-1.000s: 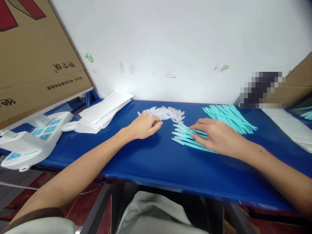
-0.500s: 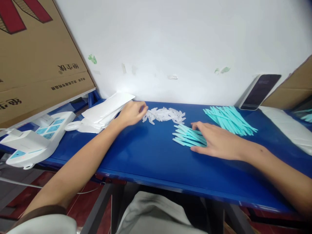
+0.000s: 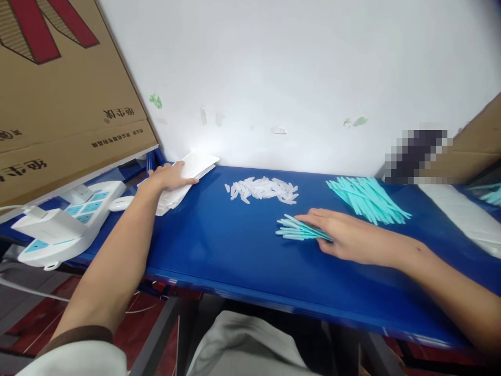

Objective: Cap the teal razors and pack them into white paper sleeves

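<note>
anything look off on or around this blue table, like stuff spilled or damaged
Only small things: the white wall is blemished, with green scraps and a pale patch, as if something was peeled off. One translucent piece lies slightly apart, left of the pile. No clear spill shows.

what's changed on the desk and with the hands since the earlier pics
The left hand has moved left, from the white bits onto the white bags. The right hand has closed on the small teal bunch, drawing its spread sticks together. The white bits and the big teal pile look about the same.
</note>
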Tool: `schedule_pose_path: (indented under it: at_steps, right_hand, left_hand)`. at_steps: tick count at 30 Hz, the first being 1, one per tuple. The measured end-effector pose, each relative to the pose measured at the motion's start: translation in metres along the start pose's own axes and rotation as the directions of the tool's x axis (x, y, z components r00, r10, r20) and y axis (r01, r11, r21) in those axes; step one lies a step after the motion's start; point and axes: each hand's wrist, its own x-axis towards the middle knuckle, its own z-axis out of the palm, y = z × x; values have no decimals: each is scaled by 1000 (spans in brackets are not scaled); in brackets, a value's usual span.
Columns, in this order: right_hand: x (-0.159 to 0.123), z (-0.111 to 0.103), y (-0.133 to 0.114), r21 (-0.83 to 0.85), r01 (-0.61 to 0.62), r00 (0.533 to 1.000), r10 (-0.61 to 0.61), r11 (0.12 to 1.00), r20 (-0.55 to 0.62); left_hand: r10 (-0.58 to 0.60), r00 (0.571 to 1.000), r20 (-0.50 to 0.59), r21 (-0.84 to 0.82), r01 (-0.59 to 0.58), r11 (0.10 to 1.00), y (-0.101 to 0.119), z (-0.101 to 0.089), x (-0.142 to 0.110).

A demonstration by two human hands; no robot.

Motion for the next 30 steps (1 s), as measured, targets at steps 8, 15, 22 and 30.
schedule_pose_path:
  at_steps: [8,15,22,30]
  right_hand:
    - [0,12,10,-38,4,1000,-4,999,1]
    - [10,19,4,-91,-15,996,6,996,-93]
    - [18,6,-4,260,-102,910,195,960,-365]
    - [21,10,5,797,104,656,561,596,-505]
  left_hand:
    - [-51,968,-245,-60,38,997,18,-17,-18]
    - [-37,812,-583,-397,-244,885,45,-36,-48]
    - [169,949,-268,-958,-243,-154,116,-28,-72]
    - [661,750,-16,-897,281,-341,159,12,-97]
